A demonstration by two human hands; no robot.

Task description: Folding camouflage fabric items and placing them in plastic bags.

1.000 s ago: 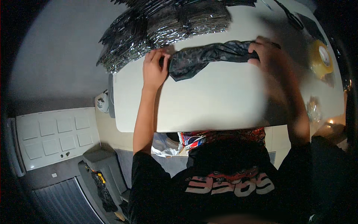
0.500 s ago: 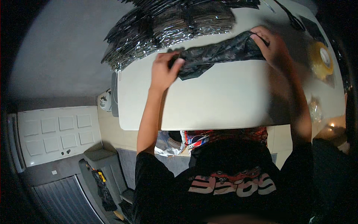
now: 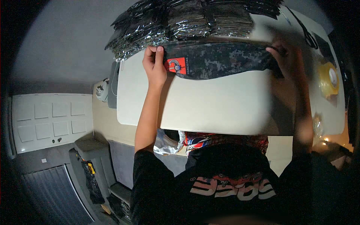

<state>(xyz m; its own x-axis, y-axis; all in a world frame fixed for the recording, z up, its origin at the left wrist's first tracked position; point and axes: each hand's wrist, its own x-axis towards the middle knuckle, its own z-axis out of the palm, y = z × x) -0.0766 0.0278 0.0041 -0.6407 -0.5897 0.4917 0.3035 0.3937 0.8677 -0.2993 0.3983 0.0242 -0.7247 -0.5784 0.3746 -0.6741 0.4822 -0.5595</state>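
Observation:
Between my hands stretches a long piece of dark camouflage cloth [image 3: 225, 60], with a digital pattern in black and grey. Near its left end is a red patch [image 3: 176, 66] with a dark emblem. My left hand [image 3: 154, 65] pinches the cloth's upper left corner, thumb on top. At the other end, my right hand [image 3: 284, 60] grips the cloth in shadow, its fingers partly dark and blurred. The cloth is held out fairly flat above the white table [image 3: 210, 105], just in front of stacked black plastic-wrapped packets [image 3: 187, 24].
On the table's right side lie a roll of clear yellowish tape [image 3: 328, 78] and black-handled scissors [image 3: 308, 37]. A crumpled clear plastic piece [image 3: 318, 123] is near the right edge. Beneath the near edge is a white plastic bag [image 3: 167, 142]. A grey sofa [image 3: 97, 157] stands lower left.
The cloth was bunched and narrow; now it is spread wider, with its red patch showing. My left hand moved slightly left and my right hand slightly right and down, pulling it out.

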